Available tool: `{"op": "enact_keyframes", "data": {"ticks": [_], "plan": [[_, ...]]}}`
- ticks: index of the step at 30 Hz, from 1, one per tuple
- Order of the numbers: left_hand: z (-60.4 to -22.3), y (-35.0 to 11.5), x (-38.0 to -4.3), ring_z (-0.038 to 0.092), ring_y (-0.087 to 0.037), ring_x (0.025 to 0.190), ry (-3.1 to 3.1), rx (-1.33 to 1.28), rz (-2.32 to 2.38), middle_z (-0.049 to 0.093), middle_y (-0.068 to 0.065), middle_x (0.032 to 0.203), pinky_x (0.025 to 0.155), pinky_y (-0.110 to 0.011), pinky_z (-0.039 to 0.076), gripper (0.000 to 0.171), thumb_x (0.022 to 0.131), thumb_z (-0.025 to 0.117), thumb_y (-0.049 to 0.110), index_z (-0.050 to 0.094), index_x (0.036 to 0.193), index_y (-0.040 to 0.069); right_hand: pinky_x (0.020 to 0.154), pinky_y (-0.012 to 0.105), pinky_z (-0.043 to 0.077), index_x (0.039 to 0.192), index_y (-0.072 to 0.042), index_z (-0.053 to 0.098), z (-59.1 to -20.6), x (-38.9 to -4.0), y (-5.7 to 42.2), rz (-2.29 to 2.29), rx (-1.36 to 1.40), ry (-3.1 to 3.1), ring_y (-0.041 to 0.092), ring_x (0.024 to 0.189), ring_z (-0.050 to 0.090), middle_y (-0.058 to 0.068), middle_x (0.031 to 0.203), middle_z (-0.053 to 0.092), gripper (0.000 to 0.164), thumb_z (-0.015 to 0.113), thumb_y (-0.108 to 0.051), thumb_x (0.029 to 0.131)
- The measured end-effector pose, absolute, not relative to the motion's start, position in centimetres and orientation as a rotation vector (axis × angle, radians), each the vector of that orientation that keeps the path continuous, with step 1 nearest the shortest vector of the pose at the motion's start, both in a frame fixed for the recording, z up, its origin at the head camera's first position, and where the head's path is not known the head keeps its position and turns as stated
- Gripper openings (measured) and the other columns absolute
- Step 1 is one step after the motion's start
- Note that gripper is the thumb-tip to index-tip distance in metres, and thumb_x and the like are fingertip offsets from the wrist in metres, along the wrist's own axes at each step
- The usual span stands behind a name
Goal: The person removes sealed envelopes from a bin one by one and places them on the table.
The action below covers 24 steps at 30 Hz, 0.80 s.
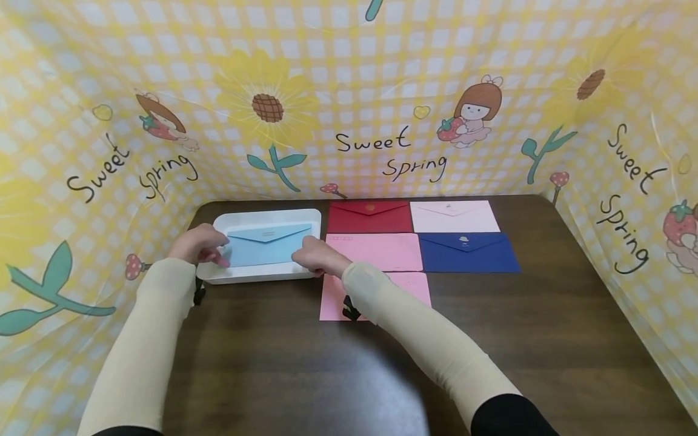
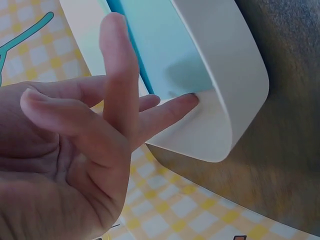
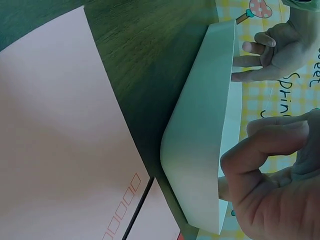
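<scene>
A light blue envelope (image 1: 267,249) lies flap side up in a white tray (image 1: 259,277) at the left of the table. My left hand (image 1: 199,244) reaches over the tray's left end. In the left wrist view, its lower fingers (image 2: 172,114) extend inside the tray beside the envelope's edge, with another finger raised. The right hand (image 1: 322,257) is over the tray's right end, by the envelope's right edge. Its thumb stands apart in the right wrist view, and one finger dips behind the tray wall (image 3: 200,125); that fingertip is hidden.
Right of the tray lie a red envelope (image 1: 369,219), a pale pink envelope (image 1: 455,219), a pink envelope (image 1: 376,253), a dark blue envelope (image 1: 471,257) and another pink envelope (image 1: 332,303) partly under the right forearm. Yellow checked cloth (image 1: 349,91) surrounds the brown table (image 1: 491,339).
</scene>
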<state>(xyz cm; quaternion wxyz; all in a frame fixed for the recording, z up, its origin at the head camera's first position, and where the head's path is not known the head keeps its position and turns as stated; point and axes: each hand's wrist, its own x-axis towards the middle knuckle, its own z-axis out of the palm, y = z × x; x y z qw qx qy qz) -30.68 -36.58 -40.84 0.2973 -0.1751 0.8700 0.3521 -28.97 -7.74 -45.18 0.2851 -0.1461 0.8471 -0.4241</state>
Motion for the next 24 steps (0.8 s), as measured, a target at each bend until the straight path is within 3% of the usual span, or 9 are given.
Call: {"op": "enact_keyframes", "data": {"ticks": [8,16,19,21,24], "plan": [[-41.14,-36.79,-30.88,0.048,-0.004,0.05,2.33,-0.453,0.888,0.071,-0.008,0.068,0.052,-0.019,0.038,0.054,0.106,0.051,0.019,0.039,0.14,-0.02,0.043,0.027,0.037,0.067,-0.01,0.043,-45.38,-28.84,-8.0,-1.138,-0.375,2.285,0.016,0.039,0.035,0.002,0.052,0.037,0.035,0.051,-0.008,0.101],[-41.01,-36.78,-31.1,0.046,-0.005,0.05,2.31,-0.398,0.868,0.072,-0.005,0.067,0.052,-0.02,0.035,0.054,0.104,0.066,0.031,0.05,0.129,-0.015,0.045,0.028,0.039,0.071,-0.008,0.046,-45.39,-28.92,-7.78,-1.168,-0.363,2.299,0.016,0.04,0.037,0.003,0.053,0.039,0.031,0.053,-0.01,0.101],[-40.98,-36.67,-31.14,0.047,-0.006,0.051,2.306,-0.393,0.833,0.072,-0.005,0.068,0.053,-0.021,0.036,0.053,0.102,0.071,0.032,0.053,0.124,-0.013,0.047,0.029,0.04,0.083,-0.004,0.051,-45.16,-28.75,-7.66,-1.189,-0.349,2.289,0.018,0.042,0.039,0.005,0.056,0.042,0.021,0.053,-0.011,0.102],[-41.02,-36.62,-31.17,0.048,-0.006,0.052,2.306,-0.394,0.821,0.071,-0.006,0.068,0.054,-0.021,0.037,0.053,0.101,0.072,0.031,0.054,0.123,-0.013,0.049,0.031,0.043,0.1,0.001,0.056,-44.94,-28.66,-7.62,-1.193,-0.328,2.295,0.018,0.044,0.04,0.008,0.065,0.048,0.015,0.053,-0.013,0.103],[-41.03,-36.55,-31.13,0.049,-0.008,0.054,2.308,-0.4,0.825,0.071,-0.006,0.069,0.055,-0.022,0.038,0.052,0.099,0.074,0.029,0.055,0.123,-0.014,0.051,0.032,0.046,0.135,0.007,0.054,-44.63,-28.67,-7.6,-1.189,-0.295,2.327,0.018,0.045,0.041,0.013,0.09,0.057,0.037,0.053,-0.015,0.105]]}}
